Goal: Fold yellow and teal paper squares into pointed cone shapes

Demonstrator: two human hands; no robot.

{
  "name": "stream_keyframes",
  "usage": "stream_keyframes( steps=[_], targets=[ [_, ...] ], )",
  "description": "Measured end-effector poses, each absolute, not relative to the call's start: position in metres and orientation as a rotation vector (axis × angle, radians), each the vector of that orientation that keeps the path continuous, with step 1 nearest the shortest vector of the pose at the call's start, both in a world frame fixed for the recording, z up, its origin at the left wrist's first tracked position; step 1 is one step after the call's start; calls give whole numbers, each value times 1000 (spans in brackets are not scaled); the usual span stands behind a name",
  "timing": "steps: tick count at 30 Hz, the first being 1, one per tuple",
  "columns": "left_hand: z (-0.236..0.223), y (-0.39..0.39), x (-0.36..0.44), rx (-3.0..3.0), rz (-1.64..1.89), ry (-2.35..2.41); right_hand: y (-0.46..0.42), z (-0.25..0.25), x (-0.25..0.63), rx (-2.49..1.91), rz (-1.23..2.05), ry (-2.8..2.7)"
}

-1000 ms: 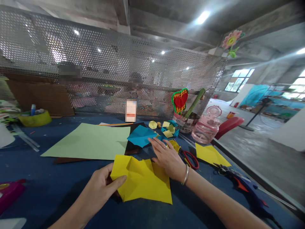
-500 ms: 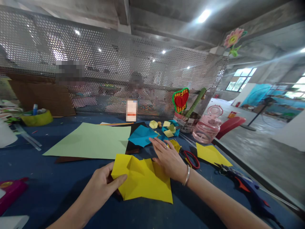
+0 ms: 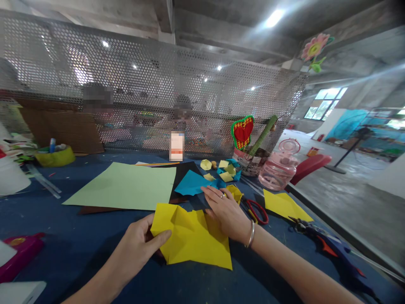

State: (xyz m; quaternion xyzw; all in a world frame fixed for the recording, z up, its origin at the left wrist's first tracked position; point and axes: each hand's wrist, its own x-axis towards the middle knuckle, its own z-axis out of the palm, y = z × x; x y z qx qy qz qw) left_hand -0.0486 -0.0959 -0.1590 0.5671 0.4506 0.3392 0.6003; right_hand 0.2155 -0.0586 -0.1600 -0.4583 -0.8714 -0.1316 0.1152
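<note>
A creased yellow paper sheet [image 3: 193,238] lies on the blue table [image 3: 69,249] in front of me. My left hand [image 3: 139,247] pinches its left edge, thumb on top and fingers under. My right hand [image 3: 226,213] lies flat with its fingers stretched out, pressing the sheet's far right corner; it wears a ring and a bangle. Just beyond its fingertips lie a blue paper piece [image 3: 193,185] and a small folded yellow piece [image 3: 234,192].
A pale green sheet [image 3: 126,185] over black paper lies at the left. Red-handled scissors [image 3: 256,210], another yellow sheet [image 3: 284,204] and a blue glue gun [image 3: 332,249] lie to the right. A pink jar [image 3: 278,171], a basket with a heart ornament [image 3: 245,141] and a perforated metal screen [image 3: 142,93] stand behind.
The view has shifted slightly; both hands keep their hold and place on the yellow sheet.
</note>
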Motion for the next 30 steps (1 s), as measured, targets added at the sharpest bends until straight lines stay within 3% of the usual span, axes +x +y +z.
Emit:
stream_keyframes(
  steps=[6, 14, 25, 30],
  targets=[
    [-159, -96, -48, 1316, 781, 1062, -70, -149, 204, -1299, -86, -2362],
    [-155, -101, -40, 1467, 776, 1036, -108, -124, 170, -1317, 905, -2096],
    [-140, -105, -40, 1093, 750, 993, -98, -136, 171, -1042, 1395, -1776],
    [-138, -104, -39, 1149, 749, 1014, -98, -139, 170, -1052, 1416, -1719]
  ],
)
